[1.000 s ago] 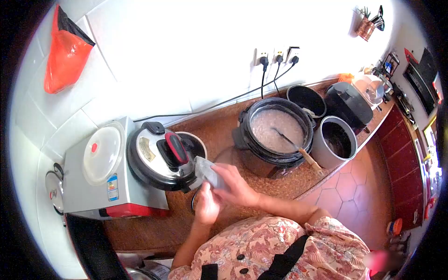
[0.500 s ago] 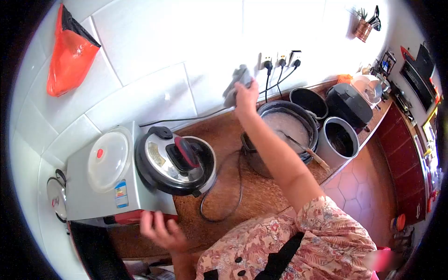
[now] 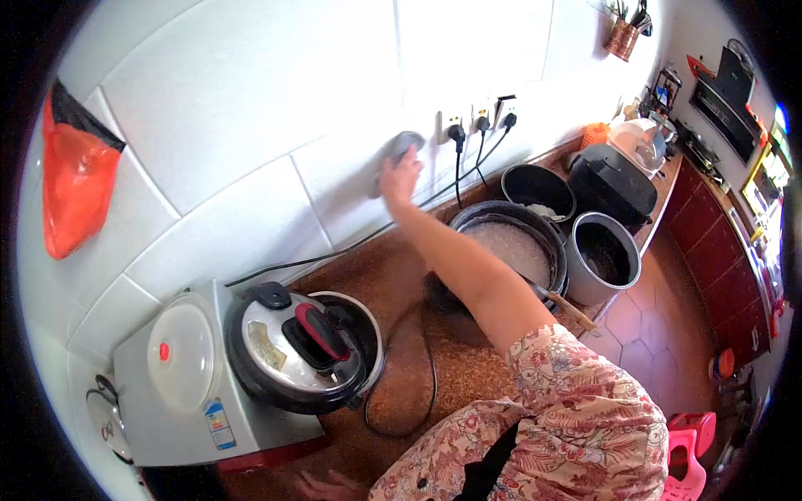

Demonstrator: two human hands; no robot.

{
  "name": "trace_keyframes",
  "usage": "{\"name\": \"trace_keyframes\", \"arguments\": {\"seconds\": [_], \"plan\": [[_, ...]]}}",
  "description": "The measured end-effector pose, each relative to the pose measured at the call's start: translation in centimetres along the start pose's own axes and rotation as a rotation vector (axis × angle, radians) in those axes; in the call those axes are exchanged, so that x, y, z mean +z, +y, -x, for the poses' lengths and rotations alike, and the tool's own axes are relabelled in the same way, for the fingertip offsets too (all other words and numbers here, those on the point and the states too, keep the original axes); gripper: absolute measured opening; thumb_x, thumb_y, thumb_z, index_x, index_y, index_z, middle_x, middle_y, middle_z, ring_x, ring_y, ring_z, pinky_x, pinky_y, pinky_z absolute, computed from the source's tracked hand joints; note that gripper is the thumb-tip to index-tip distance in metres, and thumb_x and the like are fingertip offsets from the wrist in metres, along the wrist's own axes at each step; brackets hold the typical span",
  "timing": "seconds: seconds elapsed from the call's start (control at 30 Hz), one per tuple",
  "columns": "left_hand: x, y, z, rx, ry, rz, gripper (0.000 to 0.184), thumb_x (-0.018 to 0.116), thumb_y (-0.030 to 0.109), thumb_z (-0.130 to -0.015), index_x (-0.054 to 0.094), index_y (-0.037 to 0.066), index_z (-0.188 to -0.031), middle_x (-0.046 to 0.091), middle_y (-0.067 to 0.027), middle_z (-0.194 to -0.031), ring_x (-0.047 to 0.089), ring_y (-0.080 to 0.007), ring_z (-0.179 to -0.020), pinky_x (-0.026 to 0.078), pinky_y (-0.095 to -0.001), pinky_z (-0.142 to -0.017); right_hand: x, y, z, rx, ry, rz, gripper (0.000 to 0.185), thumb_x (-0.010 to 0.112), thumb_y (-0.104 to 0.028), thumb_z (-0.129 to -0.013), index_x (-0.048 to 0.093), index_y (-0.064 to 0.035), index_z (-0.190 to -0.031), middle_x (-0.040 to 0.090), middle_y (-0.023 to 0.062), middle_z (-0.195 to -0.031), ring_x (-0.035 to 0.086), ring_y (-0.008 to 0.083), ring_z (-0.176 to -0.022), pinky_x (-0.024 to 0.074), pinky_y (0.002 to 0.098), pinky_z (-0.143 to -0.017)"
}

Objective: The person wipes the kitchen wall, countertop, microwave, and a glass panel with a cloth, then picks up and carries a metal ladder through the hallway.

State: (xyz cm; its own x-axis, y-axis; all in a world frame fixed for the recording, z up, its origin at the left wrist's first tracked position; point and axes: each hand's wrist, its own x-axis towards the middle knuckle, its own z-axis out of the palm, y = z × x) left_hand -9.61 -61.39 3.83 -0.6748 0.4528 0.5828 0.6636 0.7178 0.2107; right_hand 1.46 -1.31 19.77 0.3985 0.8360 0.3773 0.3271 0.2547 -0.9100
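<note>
My right hand (image 3: 399,179) presses a grey cloth (image 3: 407,144) against the white tiled wall (image 3: 351,179), left of the sockets. Its fingers are closed on the cloth, and the forearm reaches over the counter. Low in the view, my left hand (image 3: 332,486) lies by the counter's near edge with fingers stretched out, holding nothing; part of it is cut off. Nearest to it are a silver-grey box-shaped appliance (image 3: 259,426) and an electric pressure cooker (image 3: 288,346) with its lid tilted. Under my right arm stands a dark pot (image 3: 510,242) of pale, cloudy contents.
A wooden-handled utensil (image 3: 572,311) rests across the pot. Beside it are a grey inner pot (image 3: 597,259), a black pot (image 3: 539,188) and a black appliance (image 3: 614,184). Black plugs (image 3: 457,134) sit in wall sockets, with a cable (image 3: 334,253) along the wall. A red bag (image 3: 79,179) hangs left.
My right hand and the cloth have moved left and slightly down along the wall. My left hand has dropped from beside the grey appliance to the counter's near edge. The view has shifted.
</note>
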Motion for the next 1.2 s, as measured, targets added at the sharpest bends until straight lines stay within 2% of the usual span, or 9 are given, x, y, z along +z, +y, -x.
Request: {"name": "trace_keyframes", "arguments": {"seconds": [0.17,0.3,0.37,0.57,0.7,0.8,0.9,1.1,1.2], "plan": [[4.1,-2.4,4.2,0.017,-0.14,-0.092,0.063,0.055,0.047,-0.088,0.045,0.003,-0.132,0.041,-0.0258,-0.135,0.043,-0.0409,-0.122,0.036,-0.0543,-0.101,1.8,-0.5,1.6,-0.103,0.079,0.007,0.064,0.058,-0.012,-0.086,0.027,0.0005,-0.142,0.04,0.03,-0.118,0.044,0.0442,-0.11,0.0356,0.0452,-0.099],[5.5,-3.1,6.0,0.014,-0.172,-0.136,0.068,0.057,0.054,-0.086,0.046,0.004,-0.131,0.042,-0.0256,-0.134,0.045,-0.0407,-0.121,0.039,-0.0542,-0.099,-0.6,-4.2,-5.1,-0.366,0.21,0.011,0.06,0.057,-0.01,-0.085,0.031,0.0007,-0.139,0.042,0.0298,-0.116,0.045,0.0444,-0.106,0.0377,0.0466,-0.095],[5.3,-3.0,6.4,0.025,-0.139,-0.141,0.064,0.054,0.052,-0.088,0.047,0.004,-0.13,0.044,-0.0261,-0.131,0.048,-0.0405,-0.116,0.041,-0.053,-0.096,-2.8,-7.1,-8.2,-0.362,0.238,0.028,0.055,0.057,-0.01,-0.085,0.036,0.0002,-0.135,0.046,0.0298,-0.113,0.046,0.0442,-0.104,0.0384,0.0471,-0.093],[6.9,-2.7,7.3,0.098,0.014,-0.031,0.055,0.046,0.049,-0.094,0.051,0.003,-0.124,0.052,-0.0269,-0.119,0.057,-0.0403,-0.096,0.049,-0.0498,-0.082,-3.8,-7.7,-10.4,-0.394,0.194,0.125,0.052,0.057,-0.013,-0.084,0.04,-0.0036,-0.132,0.051,0.0284,-0.112,0.047,0.0443,-0.106,0.0412,0.047,-0.092],[4.7,-0.8,5.8,0.126,-0.064,-0.025,0.053,0.043,0.048,-0.095,0.051,0.004,-0.122,0.057,-0.0263,-0.111,0.059,-0.0405,-0.086,0.051,-0.0476,-0.071,-2.4,-7.0,-4.6,-0.666,0.024,0.222,0.05,0.059,-0.02,-0.087,0.041,-0.0072,-0.132,0.047,0.0235,-0.111,0.05,0.0424,-0.105,0.0473,0.0505,-0.081],[5.2,-0.8,5.4,0.143,-0.062,-0.092,0.047,0.045,0.043,-0.096,0.052,0.002,-0.12,0.057,-0.0262,-0.11,0.059,-0.0404,-0.087,0.052,-0.0472,-0.073,-4.8,-8.8,-6.5,-0.586,-0.059,0.197,0.048,0.058,-0.023,-0.088,0.042,-0.008,-0.13,0.048,0.0224,-0.109,0.05,0.0411,-0.105,0.0475,0.0499,-0.081],[6.9,-3.1,7.0,0.002,-0.176,-0.098,0.068,0.062,0.05,-0.086,0.036,0.021,-0.142,0.047,-0.0129,-0.135,0.053,-0.0346,-0.11,0.047,-0.055,-0.088,-4.9,-6.9,-12.7,-0.529,0.228,0.277,0.038,0.054,-0.031,-0.09,0.047,-0.0095,-0.122,0.051,0.0205,-0.112,0.054,0.0383,-0.103,0.0447,0.0509,-0.085],[5.8,-4.0,4.2,0.897,0.204,-0.066,0.04,0.046,0.036,-0.097,0.055,0.003,-0.116,0.057,-0.0256,-0.108,0.059,-0.0385,-0.086,0.052,-0.0469,-0.072,-10.3,-8.2,-17.5,-0.132,0.207,0.209,0.042,0.054,-0.033,-0.088,0.044,-0.0048,-0.119,0.052,0.0249,-0.115,0.052,0.0425,-0.11,0.0425,0.0501,-0.091],[-0.2,2.0,0.3,0.723,-0.085,-0.097,0.032,0.048,0.033,-0.097,0.06,0.006,-0.109,0.058,-0.0232,-0.104,0.06,-0.0353,-0.084,0.052,-0.0456,-0.069,-8.9,-8.0,-16.1,-0.099,0.186,0.092,0.048,0.053,-0.036,-0.088,0.042,-0.0006,-0.119,0.051,0.0268,-0.119,0.051,0.0435,-0.111,0.0416,0.05,-0.093]]}}
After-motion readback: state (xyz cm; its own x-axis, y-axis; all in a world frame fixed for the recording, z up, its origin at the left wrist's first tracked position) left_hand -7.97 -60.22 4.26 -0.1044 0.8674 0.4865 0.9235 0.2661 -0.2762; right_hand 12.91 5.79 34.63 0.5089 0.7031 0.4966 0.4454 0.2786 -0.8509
